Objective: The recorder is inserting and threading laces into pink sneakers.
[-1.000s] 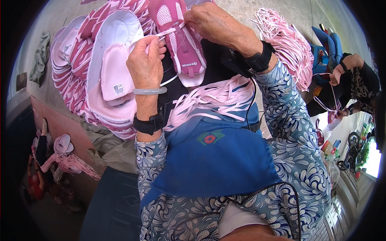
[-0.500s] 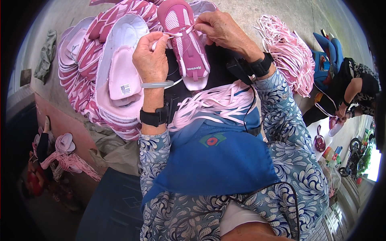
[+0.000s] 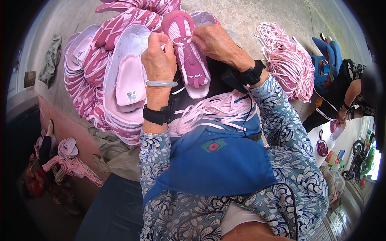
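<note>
A pink and dark-pink shoe upper (image 3: 194, 66) lies with its rounded toe end pointing away from me, over something black on my lap. A pale pink shoelace (image 3: 183, 41) crosses its upper part. My left hand (image 3: 158, 58) pinches one side of this lace at the upper's left edge. On the other side, my right hand (image 3: 217, 43) has its fingers closed around the lace, close against the upper's right edge. Nearer to me, a bundle of loose pale pink laces (image 3: 217, 106) is draped across my blue apron (image 3: 217, 168).
Stacked pink shoe uppers (image 3: 86, 98) stand at my left, one with a pale insole-like piece (image 3: 132, 82) on top. A large heap of pink laces (image 3: 284, 64) lies at right. Beyond it a co-worker's hands (image 3: 341, 115) hold a pink piece. Grey cloth (image 3: 116, 150) lies at lower left.
My right hand has drawn slightly inward, so both hands are closer together over the upper. Both keep hold of the lace. The whole view has shifted a little.
</note>
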`<action>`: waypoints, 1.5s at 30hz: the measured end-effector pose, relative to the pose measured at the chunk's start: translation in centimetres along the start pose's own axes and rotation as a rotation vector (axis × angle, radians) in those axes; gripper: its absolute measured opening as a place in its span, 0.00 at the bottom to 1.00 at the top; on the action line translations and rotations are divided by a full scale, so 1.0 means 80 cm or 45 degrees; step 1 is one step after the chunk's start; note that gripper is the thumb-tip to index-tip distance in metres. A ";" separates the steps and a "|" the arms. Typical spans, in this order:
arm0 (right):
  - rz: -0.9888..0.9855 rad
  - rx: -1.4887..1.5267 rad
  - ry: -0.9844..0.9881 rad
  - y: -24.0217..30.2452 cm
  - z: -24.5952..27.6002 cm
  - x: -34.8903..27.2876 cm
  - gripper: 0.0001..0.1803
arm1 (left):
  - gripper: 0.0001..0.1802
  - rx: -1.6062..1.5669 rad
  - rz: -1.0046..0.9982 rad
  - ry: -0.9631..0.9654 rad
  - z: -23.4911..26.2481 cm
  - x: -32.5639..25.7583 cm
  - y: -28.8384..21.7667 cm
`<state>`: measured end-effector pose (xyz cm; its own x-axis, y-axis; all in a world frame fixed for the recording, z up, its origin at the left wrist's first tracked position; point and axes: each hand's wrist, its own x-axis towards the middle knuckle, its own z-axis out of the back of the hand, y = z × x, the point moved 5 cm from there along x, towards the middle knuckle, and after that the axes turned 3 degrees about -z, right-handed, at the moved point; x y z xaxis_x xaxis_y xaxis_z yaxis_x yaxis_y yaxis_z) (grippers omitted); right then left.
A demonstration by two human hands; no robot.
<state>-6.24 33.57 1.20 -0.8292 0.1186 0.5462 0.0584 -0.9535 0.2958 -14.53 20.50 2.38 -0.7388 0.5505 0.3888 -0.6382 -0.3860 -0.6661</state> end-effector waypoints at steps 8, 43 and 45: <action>-0.577 0.388 0.030 -0.016 -0.004 -0.021 0.09 | 0.07 -0.454 0.425 0.061 -0.016 -0.020 0.036; -0.535 0.010 0.342 0.009 -0.029 -0.035 0.15 | 0.06 -0.233 -0.039 -0.151 -0.047 -0.021 0.020; -0.543 -0.006 0.287 0.004 -0.033 -0.041 0.14 | 0.06 -0.283 -0.050 -0.141 -0.051 -0.020 0.016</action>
<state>-4.96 32.18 -2.55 -0.8785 0.4367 0.1938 -0.3148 -0.8343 0.4526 -13.31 22.12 -1.69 -0.7412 0.4727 0.4766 -0.6128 -0.1866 -0.7679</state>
